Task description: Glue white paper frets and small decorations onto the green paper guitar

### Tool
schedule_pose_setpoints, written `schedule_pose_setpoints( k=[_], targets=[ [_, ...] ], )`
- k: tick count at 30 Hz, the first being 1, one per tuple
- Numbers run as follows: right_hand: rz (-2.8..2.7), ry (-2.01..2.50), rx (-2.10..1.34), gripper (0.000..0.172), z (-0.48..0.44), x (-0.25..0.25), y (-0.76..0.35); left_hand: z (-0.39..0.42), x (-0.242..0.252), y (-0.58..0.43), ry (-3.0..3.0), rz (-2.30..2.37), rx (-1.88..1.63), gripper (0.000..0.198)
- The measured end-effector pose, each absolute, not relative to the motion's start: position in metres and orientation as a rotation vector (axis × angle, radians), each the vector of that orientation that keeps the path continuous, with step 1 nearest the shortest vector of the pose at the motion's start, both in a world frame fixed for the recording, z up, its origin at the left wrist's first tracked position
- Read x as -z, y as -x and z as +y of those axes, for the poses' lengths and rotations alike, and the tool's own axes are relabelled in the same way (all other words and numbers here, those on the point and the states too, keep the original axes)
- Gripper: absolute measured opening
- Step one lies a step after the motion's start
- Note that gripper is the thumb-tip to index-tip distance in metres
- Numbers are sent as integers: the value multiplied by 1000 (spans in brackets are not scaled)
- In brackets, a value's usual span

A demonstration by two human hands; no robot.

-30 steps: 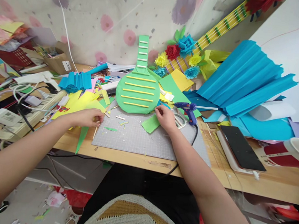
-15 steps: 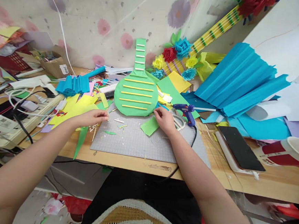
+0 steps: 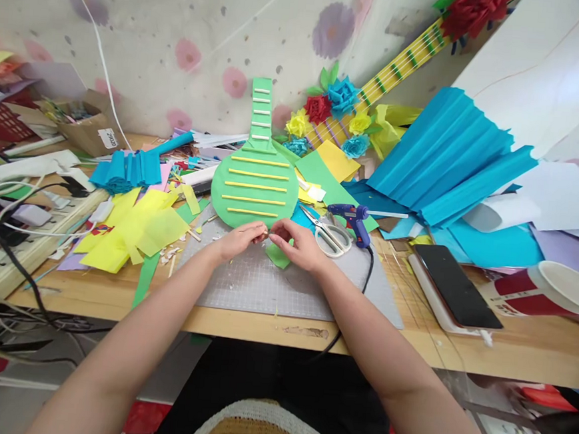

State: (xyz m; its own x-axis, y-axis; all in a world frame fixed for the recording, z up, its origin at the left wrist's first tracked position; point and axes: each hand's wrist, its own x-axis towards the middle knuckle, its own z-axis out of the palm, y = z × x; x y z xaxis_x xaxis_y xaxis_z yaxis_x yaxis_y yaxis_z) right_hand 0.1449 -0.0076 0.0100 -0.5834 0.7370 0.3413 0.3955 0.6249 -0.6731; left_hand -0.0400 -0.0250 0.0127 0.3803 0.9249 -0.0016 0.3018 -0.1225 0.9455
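By guitar [image 3: 254, 193], left hand [image 3: 241, 241] pinching scrap [image 3: 267, 234], right hand [image 3: 300, 244] hold unclear, box [image 3: 93, 131] of oddments [image 3: 77, 116]

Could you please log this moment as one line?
left hand: beside right hand | right hand: over green scrap | green cutout: behind both hands | scissors: right of hands

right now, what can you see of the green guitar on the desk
The green guitar looks like paper or card, with a rounded body and a narrow neck pointing toward the wall. Five yellow strips cross the body, five white ones the neck. Its lower edge meets the grey mat, close to the left hand and right hand; contact with them is unclear.
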Motion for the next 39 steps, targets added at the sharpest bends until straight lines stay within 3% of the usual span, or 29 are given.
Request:
schedule_pose_setpoints(
  k=[5,12,20,23,27,30,35,39],
  targets=[
    [-2199,892,-822,23,-4,-8,-144,-22,-5,29,-1556,1083,-870,29],
    [-1746,722,-1530,32,1,-5,-138,-21,-2,28,-1433,962,-1124,34],
    [-1791,780,-1461,33,8,5,-137,-20,7,19,-1490,1087,-1319,23],
    [-1922,850,-1287,25,10,-3,-144,-18,8,19,-1400,1108,-1322,24],
    [-2200,1375,-553,12,11,-30,-173,-18,5,18,-1262,1110,-1318,26],
    [-2327,1793,-156,15,12,-42,-196,-19,3,17,-1182,1054,-1305,26],
    [-2456,2087,-49,36,15,-27,-203,-22,-1,18,-1083,999,-1300,26],
    [-2373,2154,-40,38,14,-24,-198,-23,-2,21,-1010,996,-1319,25]
  ],
)
